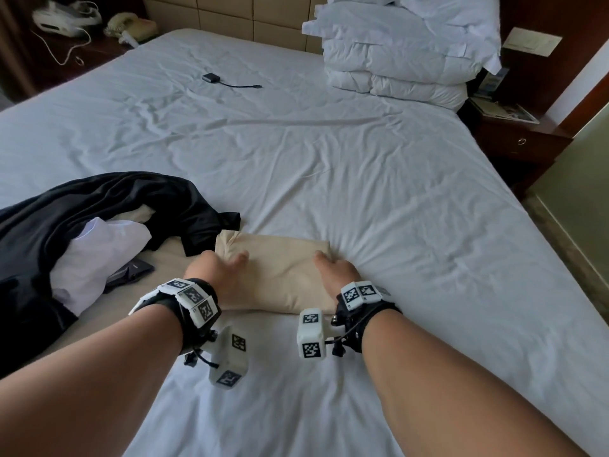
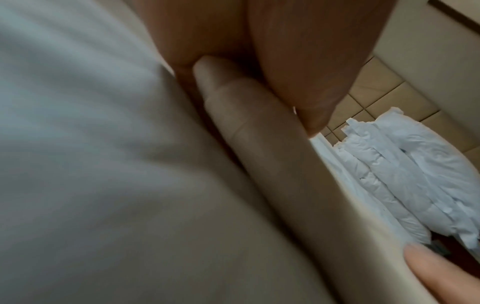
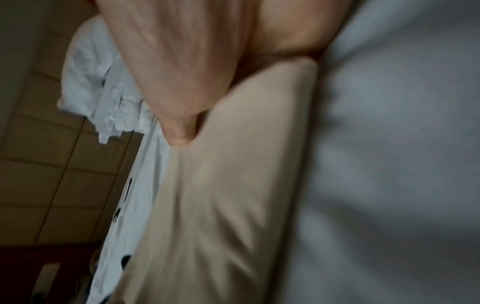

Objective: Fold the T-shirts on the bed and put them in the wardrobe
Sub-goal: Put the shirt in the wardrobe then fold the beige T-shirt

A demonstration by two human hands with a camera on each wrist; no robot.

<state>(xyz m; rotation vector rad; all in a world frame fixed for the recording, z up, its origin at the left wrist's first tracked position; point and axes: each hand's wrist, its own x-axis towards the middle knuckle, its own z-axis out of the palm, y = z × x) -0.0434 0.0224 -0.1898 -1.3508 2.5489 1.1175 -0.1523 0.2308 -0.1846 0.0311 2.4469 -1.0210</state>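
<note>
Folded beige T-shirt (image 1: 276, 272) lies crosswise near the bed's (image 1: 395, 192) near edge; left hand (image 1: 214, 268) and right hand (image 1: 336, 270) clasp its opposite short ends, equally close.

Beige, black and white on a pale sheet.

Folded T-shirt (image 1: 280, 268) plain beige; crumpled garment (image 1: 108, 199) black over a white one (image 1: 105, 252); bed sheet (image 1: 329, 153) and stacked duvet (image 1: 402, 51) white; headboard (image 1: 230, 14) tan, squared; wrist markers (image 1: 191, 296) black-and-white checked.
</note>
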